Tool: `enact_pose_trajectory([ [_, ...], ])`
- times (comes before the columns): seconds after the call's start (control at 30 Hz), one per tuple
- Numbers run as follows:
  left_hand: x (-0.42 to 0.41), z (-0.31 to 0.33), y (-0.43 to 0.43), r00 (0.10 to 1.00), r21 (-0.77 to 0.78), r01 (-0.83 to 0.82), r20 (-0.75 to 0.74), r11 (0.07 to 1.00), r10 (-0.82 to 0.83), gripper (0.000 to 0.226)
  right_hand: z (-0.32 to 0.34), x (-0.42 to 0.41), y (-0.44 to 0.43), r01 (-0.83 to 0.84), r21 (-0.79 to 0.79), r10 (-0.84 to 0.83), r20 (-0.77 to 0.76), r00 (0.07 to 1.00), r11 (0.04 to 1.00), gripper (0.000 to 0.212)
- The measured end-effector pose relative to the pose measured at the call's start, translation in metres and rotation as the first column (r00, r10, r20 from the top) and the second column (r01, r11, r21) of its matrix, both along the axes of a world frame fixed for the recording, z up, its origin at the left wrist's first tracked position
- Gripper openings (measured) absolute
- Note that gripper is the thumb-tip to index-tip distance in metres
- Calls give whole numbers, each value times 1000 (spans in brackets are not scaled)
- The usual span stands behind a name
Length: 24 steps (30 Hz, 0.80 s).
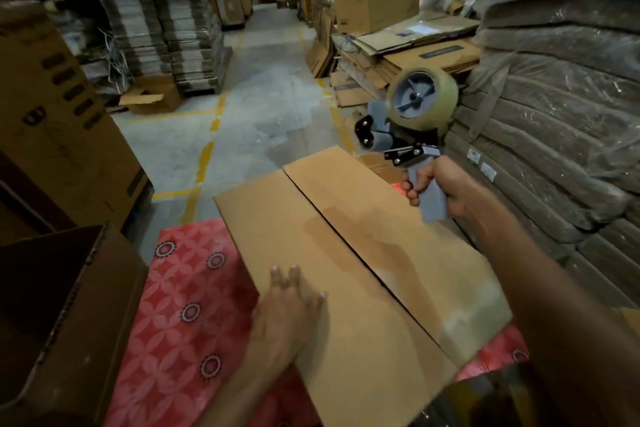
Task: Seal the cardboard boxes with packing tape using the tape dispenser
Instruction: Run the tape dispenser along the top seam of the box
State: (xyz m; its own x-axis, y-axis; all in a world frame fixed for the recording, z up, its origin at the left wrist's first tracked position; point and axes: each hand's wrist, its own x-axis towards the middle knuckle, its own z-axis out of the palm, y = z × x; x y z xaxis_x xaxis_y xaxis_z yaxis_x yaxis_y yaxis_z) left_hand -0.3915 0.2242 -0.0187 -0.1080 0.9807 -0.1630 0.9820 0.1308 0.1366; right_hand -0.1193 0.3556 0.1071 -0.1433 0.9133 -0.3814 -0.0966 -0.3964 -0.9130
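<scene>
Box: the cardboard box (277, 218) lay on a red patterned cloth (187, 288) in front of me, both top flaps folded down.
Seam: the seam (346, 239) between the flaps ran away from me as a dark gap. I saw no tape along most of it, and a shiny patch at the near end was too blurred to judge.
Left hand: my left hand (287, 308) lay on the left flap near its outer edge, palm down, fingers straight and close together, pressing it flat.
Right hand: my right hand (440, 184) was curled round the grey handle (433, 204) of the tape dispenser (408, 135), which I held in the air above the far right corner of the box, clear of it.
Tape roll: the tape roll (420, 100) looked nearly full.
How the box would handle: I judged it light and stiff across the panels, but springy at the flaps, so they needed holding down beside the seam.
How the dispenser would handle: rigid, a little top-heavy with that roll, and best gripped low on the handle, away from the toothed blade.
Nearby: an open brown box (69, 305) stood to my left.
</scene>
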Motion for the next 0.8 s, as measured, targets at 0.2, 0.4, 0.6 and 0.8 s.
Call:
enact_pose_trajectory([
  [0.2,-27,52,49,997,146,70,-39,987,-65,42,-20,-64,-6,-91,42,87,88,992,995,22],
  [0.4,-64,70,155,-101,-486,6,869,874,484,75,-30,-108,-4,-143,106,131,114,985,984,17],
  [0.6,-83,64,205,-439,-506,225,711,833,550,45,-32,-141,23,-158,173,130,162,978,972,44],
  [0.8,-108,40,244,-441,-519,200,710,831,549,9,-37,-166,36,-137,166,105,188,977,977,35],
])
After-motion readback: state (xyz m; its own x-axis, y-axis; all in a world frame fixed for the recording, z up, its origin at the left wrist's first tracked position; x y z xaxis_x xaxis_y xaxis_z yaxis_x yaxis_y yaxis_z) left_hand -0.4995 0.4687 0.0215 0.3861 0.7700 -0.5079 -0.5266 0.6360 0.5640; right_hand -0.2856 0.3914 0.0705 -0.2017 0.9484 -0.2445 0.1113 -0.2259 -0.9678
